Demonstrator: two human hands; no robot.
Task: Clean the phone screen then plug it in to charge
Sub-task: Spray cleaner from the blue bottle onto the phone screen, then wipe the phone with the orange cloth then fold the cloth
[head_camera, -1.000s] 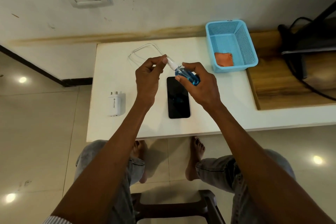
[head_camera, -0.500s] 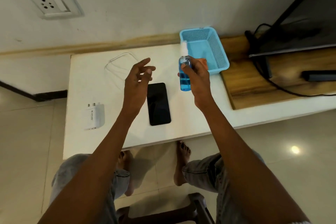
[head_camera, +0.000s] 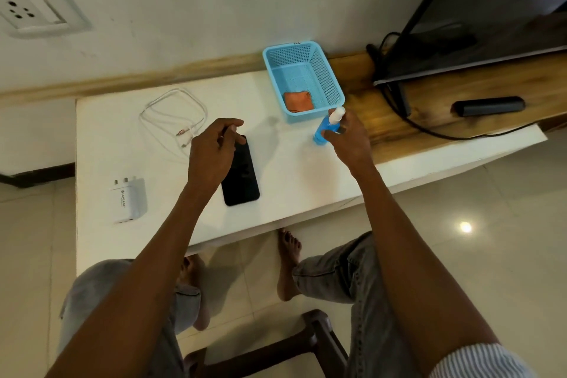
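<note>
**Bottle set down by the basket**

Since half a second ago the right hand [head_camera: 348, 138] has carried the bottle [head_camera: 326, 129] from above the phone [head_camera: 244, 175] down and to the right, so that it now stands upright on the white surface [head_camera: 294, 163] just in front of the blue basket [head_camera: 334, 83]. Fingers and thumb are curled round the blue body, and the white spray cap sticks up above them. Meanwhile the left hand [head_camera: 211, 153] has dropped lower over the phone's far end; its fingers are loosely bent and hold nothing, though whether the tips touch the glass cannot be told.

From the head view, the phone lies flat, screen up and dark, near the middle of the surface, its left edge partly hidden by the left hand. An orange cloth [head_camera: 297, 101] sits in the near end of the basket. A white cable [head_camera: 171, 113] is coiled to the far left of the phone, and a white charger [head_camera: 129, 199] lies near the front left edge. On the wall above left is a socket [head_camera: 27, 9]
</note>
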